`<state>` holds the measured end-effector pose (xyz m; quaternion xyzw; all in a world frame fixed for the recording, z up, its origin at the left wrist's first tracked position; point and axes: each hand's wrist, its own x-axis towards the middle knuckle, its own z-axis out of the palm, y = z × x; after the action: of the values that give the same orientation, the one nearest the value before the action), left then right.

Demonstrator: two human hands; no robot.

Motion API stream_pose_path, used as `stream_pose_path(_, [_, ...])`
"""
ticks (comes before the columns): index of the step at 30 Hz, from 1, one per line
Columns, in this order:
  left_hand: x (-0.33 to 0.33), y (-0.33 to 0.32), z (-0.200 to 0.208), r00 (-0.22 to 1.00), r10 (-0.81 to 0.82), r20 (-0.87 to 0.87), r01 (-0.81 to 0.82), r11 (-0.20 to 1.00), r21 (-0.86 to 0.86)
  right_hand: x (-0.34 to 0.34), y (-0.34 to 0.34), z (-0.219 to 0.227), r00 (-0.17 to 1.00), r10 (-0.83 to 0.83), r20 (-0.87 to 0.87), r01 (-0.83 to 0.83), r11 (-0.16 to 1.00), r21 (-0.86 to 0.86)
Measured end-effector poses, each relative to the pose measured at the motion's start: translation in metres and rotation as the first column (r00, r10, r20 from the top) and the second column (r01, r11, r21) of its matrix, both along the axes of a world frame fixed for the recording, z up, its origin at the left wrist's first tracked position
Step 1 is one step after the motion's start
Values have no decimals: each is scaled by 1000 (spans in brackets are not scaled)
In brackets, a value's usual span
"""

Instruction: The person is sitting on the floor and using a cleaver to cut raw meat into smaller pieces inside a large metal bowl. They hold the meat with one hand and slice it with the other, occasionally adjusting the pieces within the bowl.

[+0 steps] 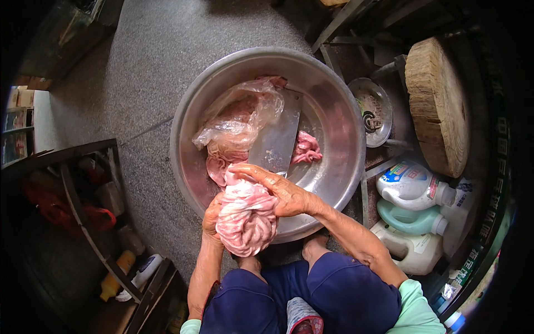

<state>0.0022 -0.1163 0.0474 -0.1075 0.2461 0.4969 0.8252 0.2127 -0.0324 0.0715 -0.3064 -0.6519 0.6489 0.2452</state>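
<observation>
Both hands hold up a wrinkled, pink-and-white piece of raw offal (pixel 247 217), bunched and folded like a pig's stomach, over the near rim of a large metal basin (pixel 339 172). My left hand (pixel 211 214) grips its left side, with the fingers partly hidden behind it. From the right, my right hand (pixel 286 192) curls over the top, fingers bent around the upper folds. Inside the basin lies a cleaver (pixel 281 131) with a broad grey blade. Beside it is a clear plastic bag (pixel 239 111) over more pink meat (pixel 219 161). A smaller pink piece (pixel 307 148) sits right of the blade.
A small metal bowl (pixel 384 131) stands right of the basin, near a thick round wooden chopping block (pixel 436 106). Several plastic jugs (pixel 411 186) line the right side. A dark wooden rack (pixel 83 217) with bottles is at left. Grey speckled floor (pixel 161 44) lies beyond the basin.
</observation>
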Motion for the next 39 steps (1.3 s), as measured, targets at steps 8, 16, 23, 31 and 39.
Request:
stream_pose_path(8, [-3, 20, -21, 975, 138, 173, -144, 989, 25, 12, 21, -37, 976, 120, -180, -195, 846, -496])
stream_pose_path(16, [-4, 81, -16, 995, 48, 86, -43, 997, -65, -5, 29, -32, 869, -439, -227, -35, 404, -914])
stream_pose_path(23, [14, 85, -21, 956, -15, -293, -11, 996, -86, -3, 44, -57, 895, -412, -170, -28, 328, -944])
stream_pose_path(31, [2, 88, -6, 955, -185, -230, 149, 974, -169, -1, 74, -58, 955, -297, 20, 236, 716, -657])
stream_pose_path(39, [-7, 61, -44, 994, -73, -87, 65, 994, -88, -16, 88, -7, 831, -508, 227, 474, 860, 190])
